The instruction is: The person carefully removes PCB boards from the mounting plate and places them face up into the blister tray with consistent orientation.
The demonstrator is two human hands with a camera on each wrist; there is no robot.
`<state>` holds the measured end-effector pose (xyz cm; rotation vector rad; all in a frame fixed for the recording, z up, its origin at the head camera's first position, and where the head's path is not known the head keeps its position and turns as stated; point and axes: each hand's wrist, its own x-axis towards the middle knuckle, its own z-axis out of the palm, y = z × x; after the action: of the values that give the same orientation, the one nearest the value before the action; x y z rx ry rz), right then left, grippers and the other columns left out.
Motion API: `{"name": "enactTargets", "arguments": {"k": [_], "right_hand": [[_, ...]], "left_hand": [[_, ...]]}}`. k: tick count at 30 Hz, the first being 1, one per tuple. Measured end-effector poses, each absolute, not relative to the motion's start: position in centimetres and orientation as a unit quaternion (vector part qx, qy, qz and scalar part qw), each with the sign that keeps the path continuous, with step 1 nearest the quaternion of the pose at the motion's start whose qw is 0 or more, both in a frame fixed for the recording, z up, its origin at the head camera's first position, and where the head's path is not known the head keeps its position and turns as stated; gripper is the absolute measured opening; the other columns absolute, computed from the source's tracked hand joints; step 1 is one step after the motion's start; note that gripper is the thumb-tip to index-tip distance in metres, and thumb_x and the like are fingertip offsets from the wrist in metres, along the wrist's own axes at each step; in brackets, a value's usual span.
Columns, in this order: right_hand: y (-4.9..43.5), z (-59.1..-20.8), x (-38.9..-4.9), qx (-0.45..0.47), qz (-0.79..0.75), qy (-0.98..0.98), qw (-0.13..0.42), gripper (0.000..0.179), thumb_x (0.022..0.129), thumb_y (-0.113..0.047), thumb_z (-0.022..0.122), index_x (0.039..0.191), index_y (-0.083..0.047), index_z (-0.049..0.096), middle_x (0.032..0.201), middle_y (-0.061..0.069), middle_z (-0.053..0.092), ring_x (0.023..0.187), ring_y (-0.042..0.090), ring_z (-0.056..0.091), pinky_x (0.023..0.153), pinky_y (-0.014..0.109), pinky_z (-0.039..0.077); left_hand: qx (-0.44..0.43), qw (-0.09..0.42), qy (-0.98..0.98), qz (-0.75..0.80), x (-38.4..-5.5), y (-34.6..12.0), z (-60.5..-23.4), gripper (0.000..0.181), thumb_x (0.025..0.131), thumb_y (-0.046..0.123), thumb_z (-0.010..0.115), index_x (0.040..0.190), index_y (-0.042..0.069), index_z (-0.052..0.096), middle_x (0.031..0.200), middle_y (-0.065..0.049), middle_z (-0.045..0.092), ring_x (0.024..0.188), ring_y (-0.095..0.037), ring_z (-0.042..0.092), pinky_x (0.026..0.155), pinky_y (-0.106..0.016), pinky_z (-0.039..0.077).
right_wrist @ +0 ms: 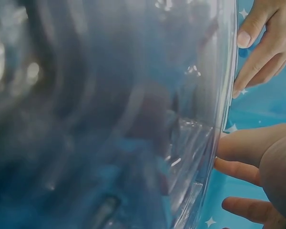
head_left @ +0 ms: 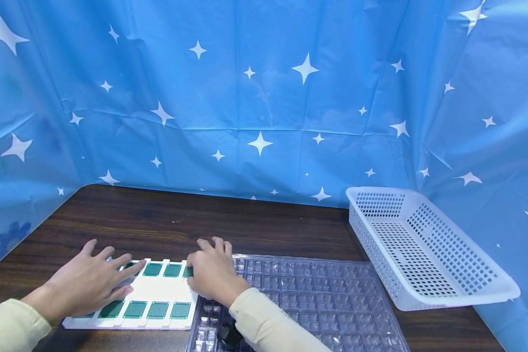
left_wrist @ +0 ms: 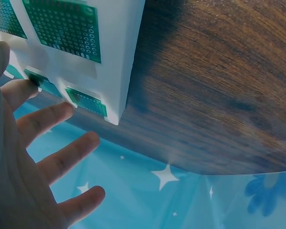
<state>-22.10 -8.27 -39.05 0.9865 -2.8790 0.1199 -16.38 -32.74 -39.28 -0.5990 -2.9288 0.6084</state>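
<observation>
A white holder (head_left: 158, 293) with two rows of green circuit boards (head_left: 135, 309) lies on the table at the front left. My left hand (head_left: 85, 281) is over its left part with fingers spread, the fingertips overlapping the far row in the head view. At the holder's far right corner, my right hand (head_left: 213, 271) has its thumb and index finger at opposite edges of a green circuit board (head_left: 187, 272), pinching it. The palm hides part of that board. A clear plastic tray (head_left: 325, 293) with many small pockets lies under my right forearm, right beside the holder.
A white perforated basket (head_left: 435, 254) stands at the right on the dark wooden table (head_left: 264, 220). A blue curtain (head_left: 264, 98) with white stars hangs behind the table and along both sides. A small black object (head_left: 230, 335) shows beneath my right wrist.
</observation>
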Motion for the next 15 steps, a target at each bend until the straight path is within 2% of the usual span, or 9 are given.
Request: {"name": "enactTargets", "arguments": {"k": [5,15], "right_hand": [[-8.31,-38.98,-22.15,0.324,0.038,-0.944,0.053,0.016,0.087,-0.033,0.070,0.102,-0.031,0.074,0.146,-0.003,0.052,0.139,0.028,0.040,0.114,0.046,0.033],[-8.22,-39.16,-22.19,0.318,0.054,-0.945,0.047,0.020,0.088,-0.033,0.069,0.107,-0.028,0.074,0.143,-0.003,0.055,0.137,0.028,0.042,0.112,0.045,0.034]], "left_hand": [[-0.192,0.041,-0.960,0.199,-16.41,-32.66,-39.17,0.052,0.092,0.059,0.054,0.131,0.027,0.062,0.121,-0.003,0.069,0.108,-0.035,0.064,0.093,-0.072,0.041],[-0.190,0.037,-0.962,0.194,-16.43,-32.64,-39.14,0.051,0.093,0.059,0.053,0.132,0.027,0.061,0.121,-0.003,0.069,0.107,-0.036,0.064,0.093,-0.073,0.040]]}}
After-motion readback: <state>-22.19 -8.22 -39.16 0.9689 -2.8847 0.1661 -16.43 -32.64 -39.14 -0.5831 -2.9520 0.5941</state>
